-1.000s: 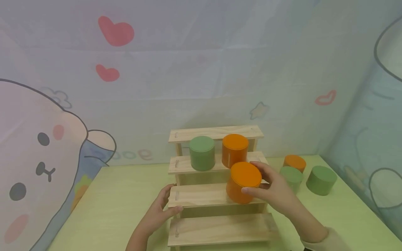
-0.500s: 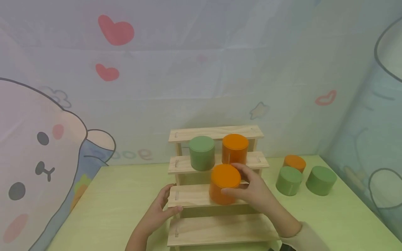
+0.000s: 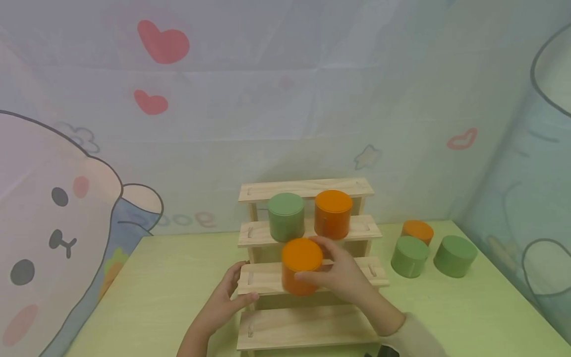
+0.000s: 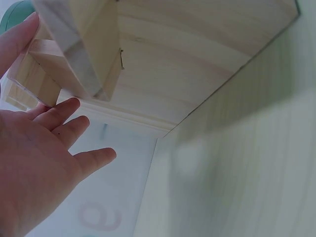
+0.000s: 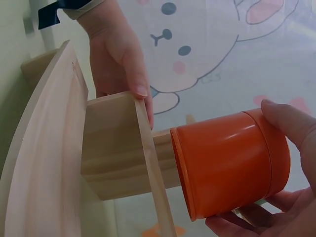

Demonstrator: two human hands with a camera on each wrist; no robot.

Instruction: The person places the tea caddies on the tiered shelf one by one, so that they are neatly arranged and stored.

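My right hand (image 3: 341,272) grips an orange round canister (image 3: 300,280), thumb at the front and fingers behind. The canister is upright at the third step down of a stepped wooden rack (image 3: 308,325). In the right wrist view a narrow gap shows between the canister (image 5: 224,163) and the plank (image 5: 153,168). My left hand (image 3: 225,302) holds the left end of that step, thumb at its front edge, fingers behind. The left wrist view shows the left hand's fingers (image 4: 69,131) nearly straight; several touch no wood.
On the second step stand a green canister (image 3: 286,218) and another orange canister (image 3: 332,215). Right of the rack, the table (image 3: 450,317) bears two green canisters (image 3: 409,258) and an orange one (image 3: 417,231) partly hidden behind them. A printed cloth (image 3: 285,99) hangs behind.
My right hand has carried the orange canister leftward along the third step, from near its right end to about the middle. The left hand stays in place.
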